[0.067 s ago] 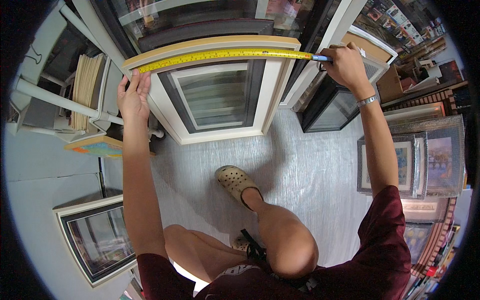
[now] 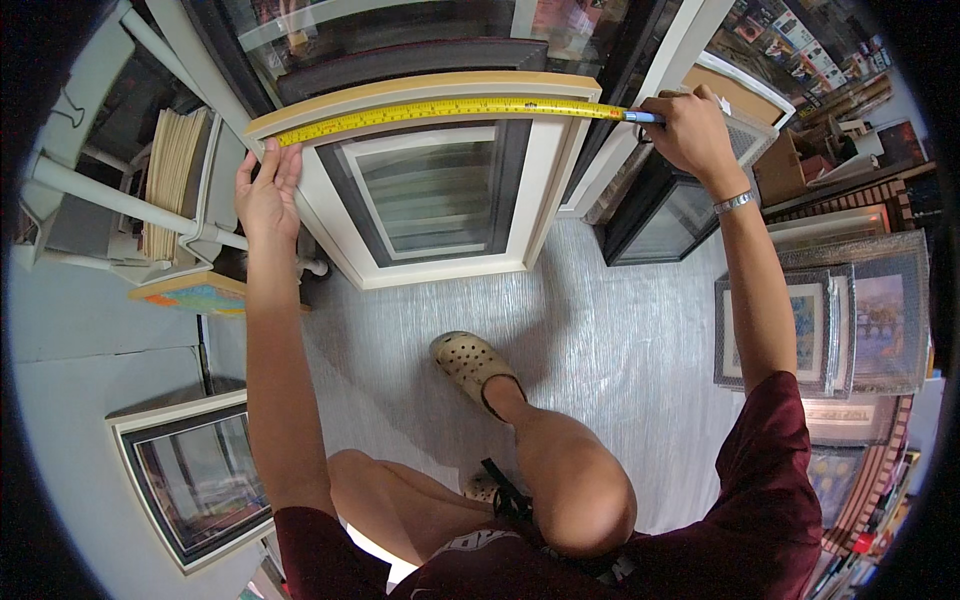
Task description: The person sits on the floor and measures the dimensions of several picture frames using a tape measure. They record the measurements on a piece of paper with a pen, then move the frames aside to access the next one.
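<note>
A yellow tape measure (image 2: 440,108) is drawn out across the top of a cream picture frame (image 2: 330,225) with a grey inner border and glass. My left hand (image 2: 270,190) pinches the tape's left end at the frame's upper left corner, its thumb on the tape. Just beyond the upper right corner, my right hand (image 2: 690,128) is closed round the tape's other end. A slim pale-blue piece (image 2: 643,116) pokes out from its fingers; what it belongs to is hard to make out. The fingers hide the tape's case.
Larger dark frames (image 2: 410,65) lean behind. A black frame (image 2: 660,215) stands to the right, near wrapped pictures (image 2: 785,330). At left are a white rack (image 2: 110,200) with papers and a framed glass piece (image 2: 190,480). My foot in a beige clog (image 2: 470,365) rests on the grey floor.
</note>
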Action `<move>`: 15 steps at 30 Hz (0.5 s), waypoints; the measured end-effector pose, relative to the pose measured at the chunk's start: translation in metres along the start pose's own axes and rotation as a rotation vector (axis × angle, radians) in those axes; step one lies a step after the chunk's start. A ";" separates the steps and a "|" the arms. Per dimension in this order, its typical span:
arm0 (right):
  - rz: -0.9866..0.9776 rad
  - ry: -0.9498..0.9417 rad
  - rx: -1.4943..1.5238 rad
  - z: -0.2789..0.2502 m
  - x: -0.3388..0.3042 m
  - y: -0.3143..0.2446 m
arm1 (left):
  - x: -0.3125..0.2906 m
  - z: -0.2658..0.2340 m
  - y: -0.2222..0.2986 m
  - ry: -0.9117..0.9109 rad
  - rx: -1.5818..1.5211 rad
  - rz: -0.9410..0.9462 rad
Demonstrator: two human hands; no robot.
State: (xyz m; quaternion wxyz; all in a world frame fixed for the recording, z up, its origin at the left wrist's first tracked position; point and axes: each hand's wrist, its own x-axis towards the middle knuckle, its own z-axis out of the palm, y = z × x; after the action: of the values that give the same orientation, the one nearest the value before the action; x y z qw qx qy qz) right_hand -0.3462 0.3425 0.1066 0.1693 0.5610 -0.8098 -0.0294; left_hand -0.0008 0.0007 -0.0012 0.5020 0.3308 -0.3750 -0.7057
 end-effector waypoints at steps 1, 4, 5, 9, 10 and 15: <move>0.000 -0.005 -0.005 -0.001 0.001 0.001 | -0.001 0.000 -0.001 0.001 -0.009 0.000; 0.000 -0.018 -0.020 -0.003 0.002 0.002 | -0.002 0.000 -0.004 0.003 -0.024 -0.001; 0.002 -0.021 -0.027 -0.003 0.001 0.003 | -0.002 0.001 -0.004 0.004 -0.021 -0.002; 0.009 -0.020 -0.021 -0.002 0.001 0.001 | -0.001 0.000 -0.003 -0.005 -0.022 -0.002; 0.008 -0.020 -0.027 -0.001 0.001 0.002 | -0.001 0.000 -0.003 -0.005 -0.025 -0.002; 0.026 -0.044 -0.051 -0.002 0.002 -0.001 | 0.001 -0.004 -0.004 0.002 -0.044 0.000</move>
State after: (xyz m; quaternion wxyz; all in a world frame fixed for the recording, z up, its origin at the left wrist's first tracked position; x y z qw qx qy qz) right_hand -0.3460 0.3406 0.1085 0.1660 0.5449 -0.8197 -0.0602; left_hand 0.0002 -0.0003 -0.0062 0.5096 0.3205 -0.3588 -0.7134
